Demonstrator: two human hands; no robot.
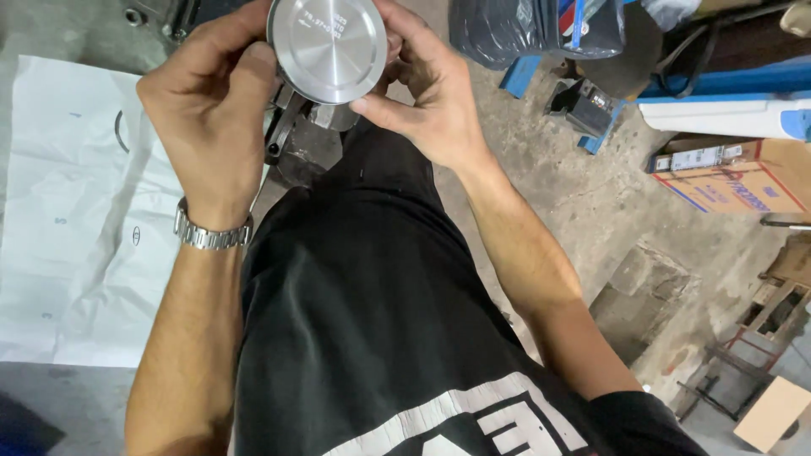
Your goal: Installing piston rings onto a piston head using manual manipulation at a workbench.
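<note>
A round silver piston [328,46] with a flat shiny crown faces the camera at the top of the view. My left hand [207,101] grips its left edge, thumb against the rim, a metal watch on that wrist. My right hand [427,93] holds the right and lower edge with the fingertips. A dark connecting rod [283,127] hangs below the piston, partly hidden by my hands. My black-clad legs fill the middle of the view beneath them.
A white sheet [72,211] with small marks lies on the concrete floor at the left. Cardboard boxes [735,181], a dark plastic bag [532,29], blue parts and a small black device [583,105] stand at the right. A wooden frame [760,338] sits lower right.
</note>
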